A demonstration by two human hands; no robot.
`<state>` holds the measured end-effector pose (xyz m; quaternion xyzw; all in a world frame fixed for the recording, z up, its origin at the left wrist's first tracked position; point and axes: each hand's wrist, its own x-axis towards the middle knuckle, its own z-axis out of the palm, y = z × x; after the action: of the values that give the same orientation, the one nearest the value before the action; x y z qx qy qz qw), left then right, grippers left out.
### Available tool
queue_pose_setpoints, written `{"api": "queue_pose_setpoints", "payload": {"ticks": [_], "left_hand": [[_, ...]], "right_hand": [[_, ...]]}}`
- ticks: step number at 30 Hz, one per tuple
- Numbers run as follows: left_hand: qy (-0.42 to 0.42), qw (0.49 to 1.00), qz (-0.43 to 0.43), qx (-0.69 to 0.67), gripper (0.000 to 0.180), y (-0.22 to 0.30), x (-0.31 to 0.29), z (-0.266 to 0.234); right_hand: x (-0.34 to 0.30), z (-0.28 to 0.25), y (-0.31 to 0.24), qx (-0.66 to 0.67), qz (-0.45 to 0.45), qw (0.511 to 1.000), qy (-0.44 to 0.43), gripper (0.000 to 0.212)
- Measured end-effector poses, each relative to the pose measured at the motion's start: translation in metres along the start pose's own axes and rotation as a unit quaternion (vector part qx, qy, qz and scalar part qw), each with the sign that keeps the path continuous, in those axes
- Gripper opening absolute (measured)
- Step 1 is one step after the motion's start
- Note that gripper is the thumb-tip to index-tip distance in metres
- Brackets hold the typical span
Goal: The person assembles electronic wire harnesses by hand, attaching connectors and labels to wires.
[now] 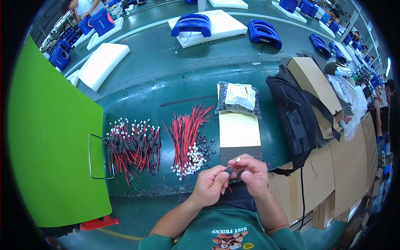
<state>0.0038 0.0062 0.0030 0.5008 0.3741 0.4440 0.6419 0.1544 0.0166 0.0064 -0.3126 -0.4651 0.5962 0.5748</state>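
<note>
Both my hands meet at the near edge of the green bench. Between the thumb and fingers of my left hand (209, 186) is a small black foam piece (228, 170). My right hand (257, 176) pinches a thin red wire lead with a white connector (238, 160) at its tip; a red end shows below the fingers. Left of my hands lies a loose bunch of red wire leads (183, 139), white connectors toward me. Small black rings (203, 146) are scattered beside it. Farther left, a pile of leads with black foam pieces (133, 146) has its connectors pointing away.
A green panel (58, 137) with a wire handle stands at left. Ahead sits a bag of black parts (238, 99) on a pale yellow sheet (239, 131). A black mesh bag (293, 121) and cardboard (314, 83) crowd the right. Blue housings (191, 26) and white foam blocks (104, 66) lie beyond.
</note>
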Motion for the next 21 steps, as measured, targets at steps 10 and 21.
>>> {"api": "queue_pose_setpoints", "payload": {"ticks": [10,21], "left_hand": [[-0.022,0.996,-0.005,-0.081,0.022,0.0,-0.005,0.002],[-0.019,0.993,-0.027,-0.113,0.023,0.005,-0.011,0.001]], "right_hand": [[-0.003,0.0,0.002,-0.051,-0.013,0.999,-0.001,0.008],[-0.003,0.006,-0.001,0.056,0.045,0.997,-0.005,0.008]]}}
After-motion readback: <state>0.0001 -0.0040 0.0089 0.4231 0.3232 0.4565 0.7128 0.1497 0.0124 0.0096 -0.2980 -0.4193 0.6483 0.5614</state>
